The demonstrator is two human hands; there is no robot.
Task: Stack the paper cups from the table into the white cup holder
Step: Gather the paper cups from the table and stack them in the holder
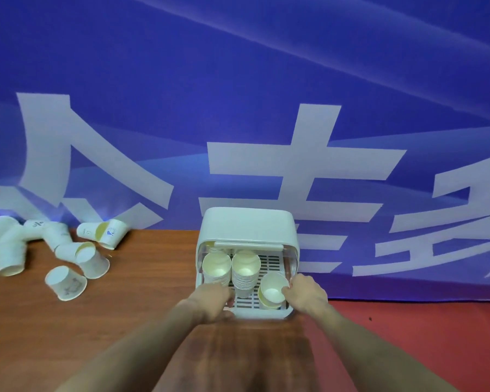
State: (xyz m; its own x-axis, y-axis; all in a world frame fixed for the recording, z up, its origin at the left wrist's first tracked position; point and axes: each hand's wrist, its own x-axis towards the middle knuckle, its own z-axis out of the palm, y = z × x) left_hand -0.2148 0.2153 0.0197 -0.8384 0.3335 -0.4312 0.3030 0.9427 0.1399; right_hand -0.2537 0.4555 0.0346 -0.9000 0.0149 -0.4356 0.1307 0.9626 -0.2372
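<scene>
The white cup holder (248,224) stands at the table's back middle, its front open over a slotted tray. Two tall stacks of paper cups (245,267) stand in it at left and centre. A short stack of cups (272,291) leans at the tray's front right. My right hand (306,294) pinches the rim of that short stack. My left hand (212,302) holds the holder's front left corner, fingers curled over the tray edge. Several loose paper cups (68,282) lie scattered on the table at far left.
The wooden table (142,278) ends just right of the holder, where red floor (422,329) shows. A blue banner with large white characters hangs right behind the table. The loose cups pile up against it at the left edge.
</scene>
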